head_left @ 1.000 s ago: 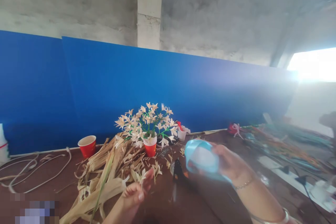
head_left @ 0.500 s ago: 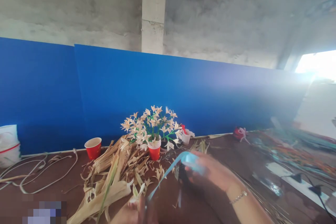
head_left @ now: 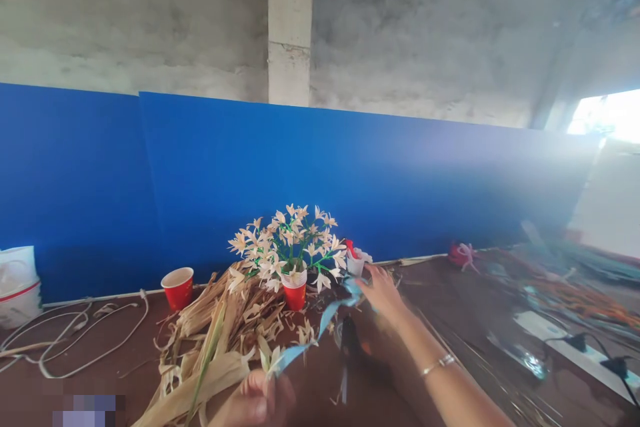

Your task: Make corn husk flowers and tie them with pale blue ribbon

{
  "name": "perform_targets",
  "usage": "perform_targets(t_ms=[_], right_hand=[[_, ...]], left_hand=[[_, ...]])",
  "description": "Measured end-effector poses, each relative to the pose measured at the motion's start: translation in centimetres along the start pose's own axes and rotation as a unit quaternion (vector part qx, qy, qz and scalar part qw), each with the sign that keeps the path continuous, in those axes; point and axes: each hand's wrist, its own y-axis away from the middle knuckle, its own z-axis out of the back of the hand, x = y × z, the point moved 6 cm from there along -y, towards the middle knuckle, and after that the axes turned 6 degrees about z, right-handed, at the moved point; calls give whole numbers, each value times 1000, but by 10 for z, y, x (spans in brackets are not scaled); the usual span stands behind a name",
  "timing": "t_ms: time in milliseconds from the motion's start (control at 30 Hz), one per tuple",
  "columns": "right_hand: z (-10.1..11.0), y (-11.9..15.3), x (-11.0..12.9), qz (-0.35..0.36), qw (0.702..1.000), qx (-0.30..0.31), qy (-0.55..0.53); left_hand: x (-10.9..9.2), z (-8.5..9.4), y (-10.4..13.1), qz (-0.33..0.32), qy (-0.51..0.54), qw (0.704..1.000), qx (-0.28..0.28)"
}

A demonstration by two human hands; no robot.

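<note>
My left hand (head_left: 257,399), low in the middle, pinches a pale flower (head_left: 270,355) that looks made of dried husk. A light blue ribbon (head_left: 330,315) runs from the base of this flower up to my right hand (head_left: 384,293). The ribbon hangs in a loose wave, its far end at the right thumb and fingertips, which appear to hold it. That hand reaches forward beside a small white cup (head_left: 355,266) with something red in it. Left of it, a red paper cup (head_left: 295,295) holds a bunch of similar flowers on green stems.
Dried husks (head_left: 220,320) are heaped left of the flowers, beside another red cup (head_left: 177,288). White cables (head_left: 80,327) lie at far left near a white bucket (head_left: 20,300). A power strip (head_left: 545,329) with black plugs sits at right. Behind stands a blue panel (head_left: 300,167).
My right hand has moved forward and slightly right, towards the white cup, with the ribbon end. The ribbon hangs in looser waves. My left hand still holds the flower.
</note>
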Motion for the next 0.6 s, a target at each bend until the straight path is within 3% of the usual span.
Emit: perform_targets(t_ms=[67, 167, 233, 300, 400, 500, 600], right_hand=[[-6, 17, 24, 19, 999, 40, -1], [-21, 57, 70, 61, 987, 146, -37], [-37, 90, 106, 124, 954, 255, -94], [-50, 117, 137, 196, 918, 314, -140], [-66, 130, 152, 224, 918, 289, -154], [-75, 118, 139, 223, 941, 230, -114], [-64, 94, 113, 193, 964, 132, -130]], left_hand=[[-2, 6, -1, -31, 18, 999, -15], [0, 10, -4, -52, 38, 998, 11], [1, 8, -3, -56, 43, 997, 38], [1, 6, 0, -45, 40, 998, 28], [-2, 6, 5, -38, 23, 999, -23], [-3, 3, 5, -30, 11, 999, -34], [-2, 3, 0, -23, 13, 999, -24]])
